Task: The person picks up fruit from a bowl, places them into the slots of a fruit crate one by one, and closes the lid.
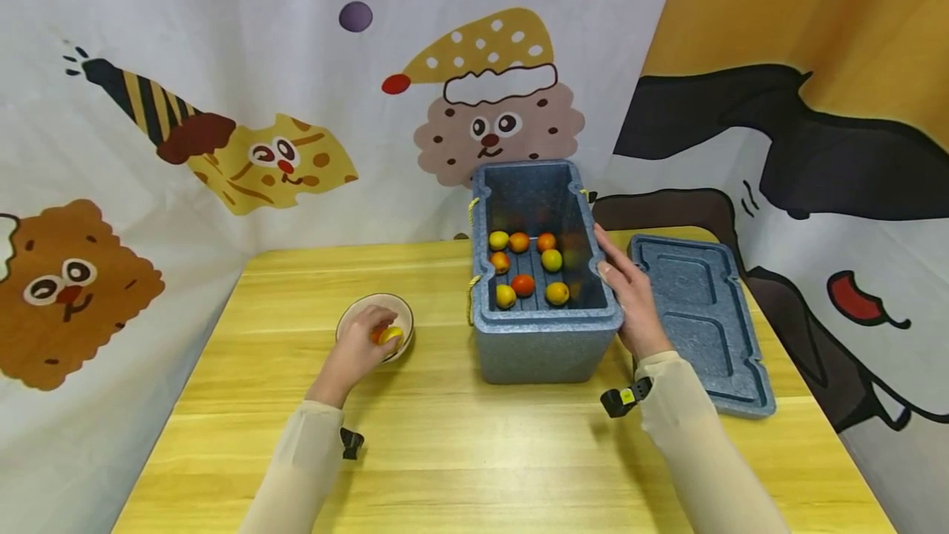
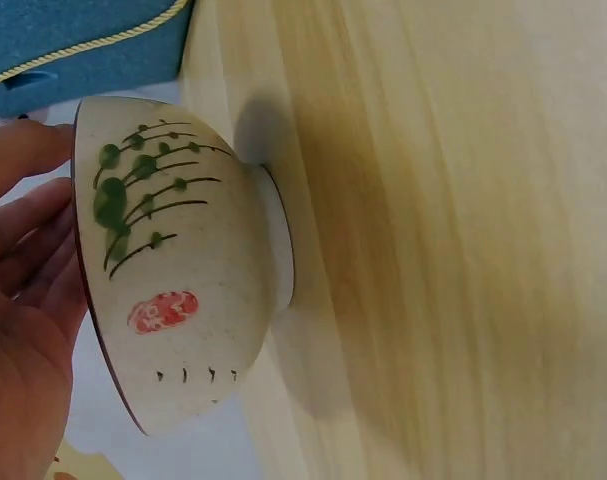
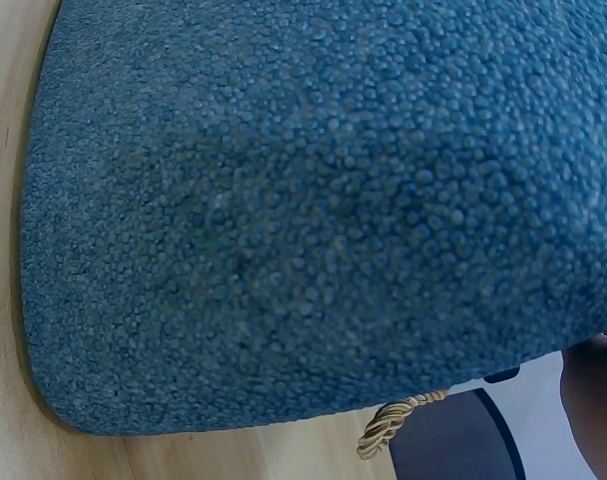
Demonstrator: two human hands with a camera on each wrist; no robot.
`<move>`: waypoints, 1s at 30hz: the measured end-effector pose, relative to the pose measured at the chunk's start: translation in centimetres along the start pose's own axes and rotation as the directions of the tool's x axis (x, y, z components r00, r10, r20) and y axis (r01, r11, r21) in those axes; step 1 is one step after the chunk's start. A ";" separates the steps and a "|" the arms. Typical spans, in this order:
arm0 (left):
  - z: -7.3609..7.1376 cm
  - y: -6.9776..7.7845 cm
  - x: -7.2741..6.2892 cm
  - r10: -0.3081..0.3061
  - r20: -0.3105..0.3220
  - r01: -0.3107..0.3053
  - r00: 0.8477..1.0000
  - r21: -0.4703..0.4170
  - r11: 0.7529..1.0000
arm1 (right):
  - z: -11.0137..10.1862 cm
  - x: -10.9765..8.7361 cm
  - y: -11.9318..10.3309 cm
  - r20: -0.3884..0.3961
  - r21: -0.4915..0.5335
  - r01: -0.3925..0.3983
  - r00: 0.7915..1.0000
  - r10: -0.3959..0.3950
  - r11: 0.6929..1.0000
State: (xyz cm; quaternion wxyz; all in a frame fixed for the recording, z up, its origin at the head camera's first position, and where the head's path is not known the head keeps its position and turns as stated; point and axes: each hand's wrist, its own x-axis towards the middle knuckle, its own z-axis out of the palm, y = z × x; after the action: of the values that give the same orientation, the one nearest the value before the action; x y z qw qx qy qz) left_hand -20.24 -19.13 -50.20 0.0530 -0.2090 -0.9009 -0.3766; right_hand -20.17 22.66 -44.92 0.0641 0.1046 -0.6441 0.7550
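My left hand (image 1: pixel 361 353) reaches over a cream bowl (image 1: pixel 363 302), its thumb and fingers curved around a small yellow fruit (image 1: pixel 391 337). An orange-red fruit (image 1: pixel 378 334) shows beside it. The left wrist view has the painted side of the bowl (image 2: pixel 183 240); its rim hides the fingertips, so I cannot tell whether they pinch anything. My right hand (image 1: pixel 633 295) lies against the right side of a grey-blue foam box (image 1: pixel 544 357), with its fingers straight along the wall. Inside the box sit several small yellow and orange fruits (image 1: pixel 522 285).
The box lid (image 1: pixel 697 328) lies flat on the wooden table (image 1: pixel 474 452), right of the box. Yellow rope (image 1: pixel 471 301) hangs at the box's left side. A printed curtain (image 1: pixel 282 23) stands behind the table.
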 end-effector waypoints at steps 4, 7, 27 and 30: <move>0.2 -0.3 -0.1 -0.012 0.019 0.012 1.000 0.007 1.000 | 0.0 0.1 -0.1 -0.007 -0.010 0.002 1.000 -0.002 1.000; 0.4 -0.5 -0.1 -0.022 0.033 0.021 0.999 0.021 1.000 | 0.0 0.1 -0.2 -0.015 -0.018 0.002 1.000 -0.002 1.000; 0.1 -0.9 0.0 -0.119 0.146 0.094 0.982 0.166 0.982 | 0.2 0.0 -0.2 0.005 0.012 0.001 1.000 -0.001 1.000; 0.1 -0.8 0.2 -0.111 0.160 0.079 0.981 0.196 0.977 | 0.2 0.0 -0.2 -0.003 0.006 -0.002 1.000 0.002 1.000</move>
State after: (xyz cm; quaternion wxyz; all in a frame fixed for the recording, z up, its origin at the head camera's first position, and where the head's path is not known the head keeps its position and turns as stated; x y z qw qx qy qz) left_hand -20.74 -19.45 -50.77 -0.0224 -0.1911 -0.9428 -0.2724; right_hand -20.10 22.52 -44.72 0.0639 0.1031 -0.6418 0.7572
